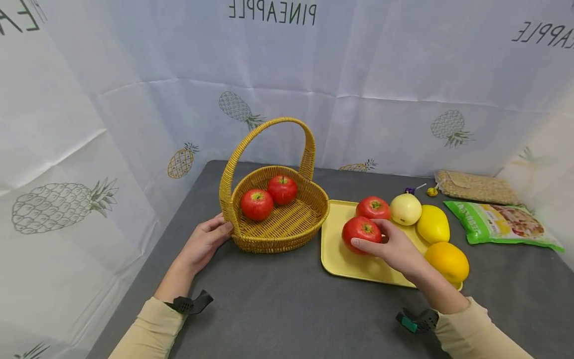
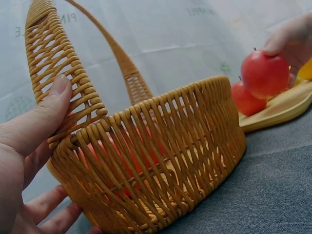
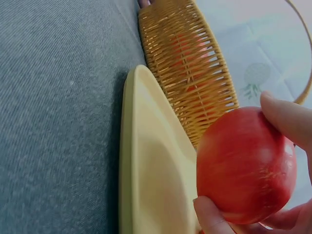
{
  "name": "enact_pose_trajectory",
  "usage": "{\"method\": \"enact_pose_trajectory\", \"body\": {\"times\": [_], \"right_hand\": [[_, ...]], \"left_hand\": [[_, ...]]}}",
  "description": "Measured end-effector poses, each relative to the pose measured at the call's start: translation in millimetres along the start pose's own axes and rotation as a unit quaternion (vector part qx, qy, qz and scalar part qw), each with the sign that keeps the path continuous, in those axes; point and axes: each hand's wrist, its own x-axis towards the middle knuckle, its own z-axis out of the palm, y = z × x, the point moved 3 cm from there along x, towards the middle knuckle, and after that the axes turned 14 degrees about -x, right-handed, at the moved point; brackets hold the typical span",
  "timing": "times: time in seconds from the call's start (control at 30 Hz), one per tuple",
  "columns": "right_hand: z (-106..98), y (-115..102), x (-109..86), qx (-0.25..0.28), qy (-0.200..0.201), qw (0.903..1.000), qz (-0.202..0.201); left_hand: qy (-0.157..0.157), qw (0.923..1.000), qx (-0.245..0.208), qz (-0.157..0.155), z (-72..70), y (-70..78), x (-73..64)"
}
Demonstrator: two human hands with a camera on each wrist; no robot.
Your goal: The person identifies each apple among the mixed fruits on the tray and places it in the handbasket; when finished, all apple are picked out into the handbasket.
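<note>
A wicker basket with a tall arched handle stands at the middle of the table, two red apples inside it. My left hand grips its left side; in the left wrist view the thumb lies on the foot of the handle and the fingers spread along the outer wall. Over the yellow tray, my right hand holds a red apple between thumb and fingers, raised above the tray floor in the right wrist view. Another red apple rests on the tray just behind it.
Also on the tray are a pale round fruit, a yellow fruit and an orange. Farther right lie a green snack bag, a grain-filled pack and two lollipops. A pineapple-print curtain hangs behind the table.
</note>
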Motion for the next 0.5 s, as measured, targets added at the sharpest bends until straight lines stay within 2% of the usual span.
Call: {"method": "enact_pose_trajectory", "body": {"times": [0.3,0.5], "right_hand": [[1.1,-8.2,1.7,0.051,-0.012,0.9986,-0.004],[3.6,-13.6,1.3,0.047,-0.008,0.9988,-0.011]], "left_hand": [[0.002,1.0,0.0,0.001,0.2,1.1,-0.8],[-0.002,1.0,-0.003,0.004,0.3,0.6,-0.7]]}}
